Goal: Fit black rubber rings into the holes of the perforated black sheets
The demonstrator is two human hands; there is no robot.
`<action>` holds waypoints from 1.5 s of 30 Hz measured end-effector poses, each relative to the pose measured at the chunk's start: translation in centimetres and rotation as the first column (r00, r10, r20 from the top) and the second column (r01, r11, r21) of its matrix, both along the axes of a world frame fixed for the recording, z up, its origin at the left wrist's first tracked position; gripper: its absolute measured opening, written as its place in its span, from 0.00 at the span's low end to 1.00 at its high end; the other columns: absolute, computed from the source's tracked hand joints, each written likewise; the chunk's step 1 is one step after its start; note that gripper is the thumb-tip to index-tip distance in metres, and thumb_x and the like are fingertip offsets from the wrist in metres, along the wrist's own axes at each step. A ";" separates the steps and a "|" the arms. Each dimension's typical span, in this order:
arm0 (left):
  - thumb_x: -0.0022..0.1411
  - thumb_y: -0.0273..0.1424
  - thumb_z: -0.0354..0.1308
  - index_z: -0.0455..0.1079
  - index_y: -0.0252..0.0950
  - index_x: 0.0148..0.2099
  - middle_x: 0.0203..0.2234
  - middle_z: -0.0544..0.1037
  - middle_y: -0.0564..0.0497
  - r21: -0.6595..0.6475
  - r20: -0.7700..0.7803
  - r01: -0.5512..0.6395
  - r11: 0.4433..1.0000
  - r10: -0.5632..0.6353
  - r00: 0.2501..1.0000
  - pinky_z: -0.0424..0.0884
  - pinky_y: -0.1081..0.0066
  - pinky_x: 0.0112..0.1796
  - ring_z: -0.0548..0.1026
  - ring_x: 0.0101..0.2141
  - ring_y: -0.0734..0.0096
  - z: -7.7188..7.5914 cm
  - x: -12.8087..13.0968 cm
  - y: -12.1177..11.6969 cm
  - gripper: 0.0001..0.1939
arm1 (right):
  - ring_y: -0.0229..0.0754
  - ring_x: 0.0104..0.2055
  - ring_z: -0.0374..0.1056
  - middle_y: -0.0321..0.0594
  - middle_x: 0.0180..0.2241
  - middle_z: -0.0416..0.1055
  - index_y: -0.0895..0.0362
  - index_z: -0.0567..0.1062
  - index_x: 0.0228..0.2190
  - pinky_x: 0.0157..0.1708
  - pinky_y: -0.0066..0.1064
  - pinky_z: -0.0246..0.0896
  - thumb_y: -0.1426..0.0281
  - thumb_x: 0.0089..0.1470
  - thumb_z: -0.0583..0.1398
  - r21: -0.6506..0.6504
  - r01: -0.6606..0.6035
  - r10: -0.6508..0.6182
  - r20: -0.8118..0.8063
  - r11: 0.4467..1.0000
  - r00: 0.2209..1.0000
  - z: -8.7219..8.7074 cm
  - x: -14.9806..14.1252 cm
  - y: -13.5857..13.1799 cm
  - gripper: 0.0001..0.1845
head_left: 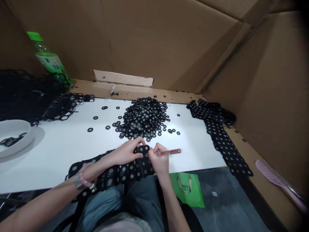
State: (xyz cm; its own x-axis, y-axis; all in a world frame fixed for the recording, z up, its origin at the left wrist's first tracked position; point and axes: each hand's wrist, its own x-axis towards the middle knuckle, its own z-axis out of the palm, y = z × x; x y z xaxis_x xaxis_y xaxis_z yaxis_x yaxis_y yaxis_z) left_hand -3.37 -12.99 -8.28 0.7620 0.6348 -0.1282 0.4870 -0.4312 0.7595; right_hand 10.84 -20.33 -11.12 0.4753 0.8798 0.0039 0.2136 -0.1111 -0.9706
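Left hand (123,153) grips black mesh-disc strip (127,170) at worktop's near edge; right hand (158,159) pinches red clear plastic tool (170,152) beside it; white worktop (60,161) carries loose disc pile (142,117) at 12 o'clock.

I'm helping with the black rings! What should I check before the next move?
1. Left hand on the black ring strip: ok.
2. Right hand holding the red-and-clear tool: ok.
3. Tool's end visible: cannot tell, the fingers hide it.
4. Strip apart from the loose ring pile: cannot tell, they are very close.
5. Strip fully on the white table: not ok, it hangs over the front edge.
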 end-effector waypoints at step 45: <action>0.56 0.24 0.50 0.65 0.35 0.41 0.34 0.73 0.49 0.603 -0.382 0.346 0.719 -0.120 0.916 0.64 0.67 0.36 0.71 0.34 0.66 1.1 -0.5 -5.7 0.09 | 0.31 0.14 0.53 0.28 0.11 0.59 0.55 0.57 0.16 0.15 0.22 0.47 0.62 0.48 0.57 -0.046 -0.002 -0.003 -0.120 0.999 0.993 0.8 0.5 -1.7 0.17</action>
State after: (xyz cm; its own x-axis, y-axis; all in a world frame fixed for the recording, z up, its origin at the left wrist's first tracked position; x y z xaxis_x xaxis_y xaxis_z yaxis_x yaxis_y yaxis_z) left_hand -3.83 -18.68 -7.21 0.8917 0.4527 0.0020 0.4509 -0.8885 0.0859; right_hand 11.39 -22.01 -10.32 0.4704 0.8775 -0.0933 0.0957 -0.1559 -0.9831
